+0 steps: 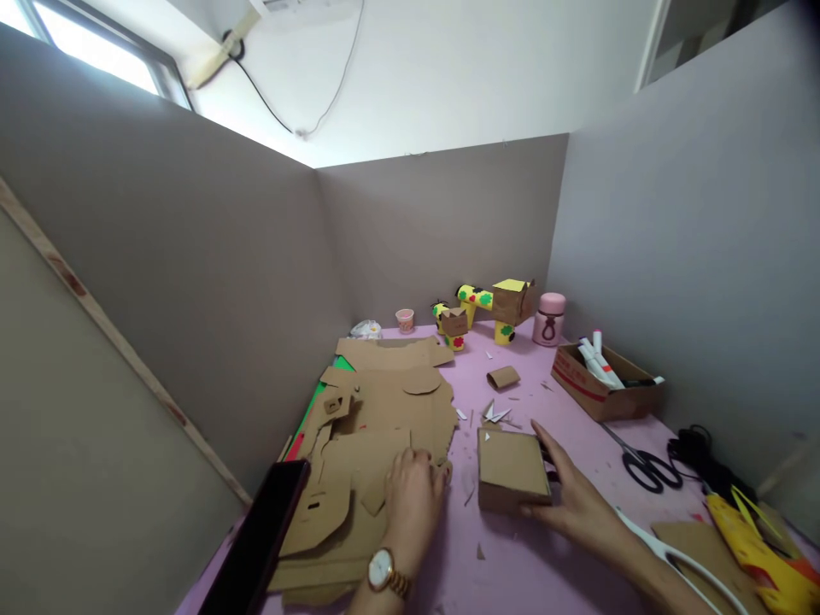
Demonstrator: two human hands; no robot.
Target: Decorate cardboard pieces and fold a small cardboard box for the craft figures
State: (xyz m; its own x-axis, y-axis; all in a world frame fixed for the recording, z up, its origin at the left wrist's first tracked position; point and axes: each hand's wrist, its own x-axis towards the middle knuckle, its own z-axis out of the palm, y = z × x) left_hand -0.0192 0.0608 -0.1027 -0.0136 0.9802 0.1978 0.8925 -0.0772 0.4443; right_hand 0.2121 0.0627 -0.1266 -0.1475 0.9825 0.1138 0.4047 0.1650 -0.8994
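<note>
My right hand (567, 500) grips a small square cardboard box (512, 465) from its right side, thumb on the near face and fingers at the far corner. The box sits on the pink tabletop, with a tiny white scrap on its top. My left hand (415, 491), with a watch at the wrist, is curled over the right edge of a piece of cardboard (390, 444) in the pile; its fingertips are partly hidden. Cut cardboard sheets (377, 393) lie layered under and beyond that hand. White paper scraps (494, 413) lie just beyond the box.
A dark phone (256, 538) lies at the left. At the back stand yellow spotted cardboard figures (474, 297), a paper cup (405, 320) and a pink bottle (549, 319). On the right are a marker box (586, 389), black-handled scissors (647, 470) and white-handled scissors (679, 555).
</note>
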